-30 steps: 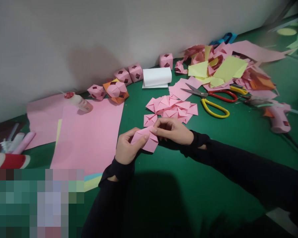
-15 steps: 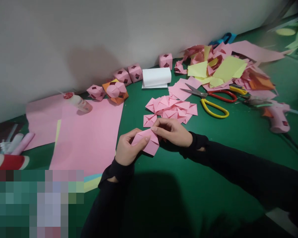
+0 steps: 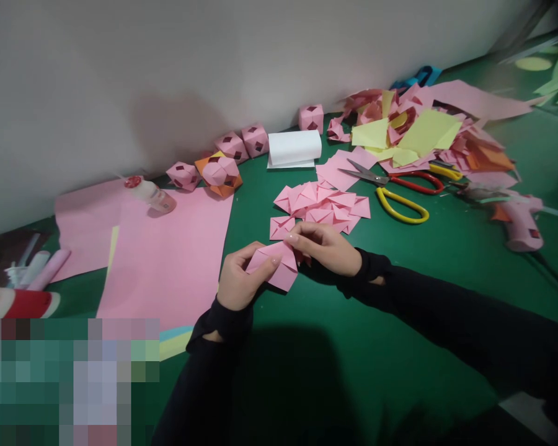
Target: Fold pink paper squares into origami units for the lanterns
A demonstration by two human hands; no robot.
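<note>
Between my hands is a folded piece of pink paper (image 3: pixel 284 272), held just above the green tabletop. My left hand (image 3: pixel 242 275) pinches its left side, the thumb lying across the paper's face. At the upper right corner my right hand (image 3: pixel 325 248) grips the paper's edge between thumb and fingers; some of those fingertips are hidden. A heap of folded pink paper pieces (image 3: pixel 328 207) lies just beyond my hands, with one square piece (image 3: pixel 282 227) at its near left.
Scissors (image 3: pixel 384 183) with red and yellow handles lie right of the heap. Paper scraps (image 3: pixel 413 130) and a pink glue gun (image 3: pixel 523 223) are farther right. Pink sheets (image 3: pixel 167 260) carry a small bottle (image 3: pixel 151 195) at left. Folded paper cubes (image 3: pixel 255 140) line the wall.
The view has shifted slightly. Both hands keep hold of the pink paper in nearly the same place, and the right fingers have moved only a little at its corner.
</note>
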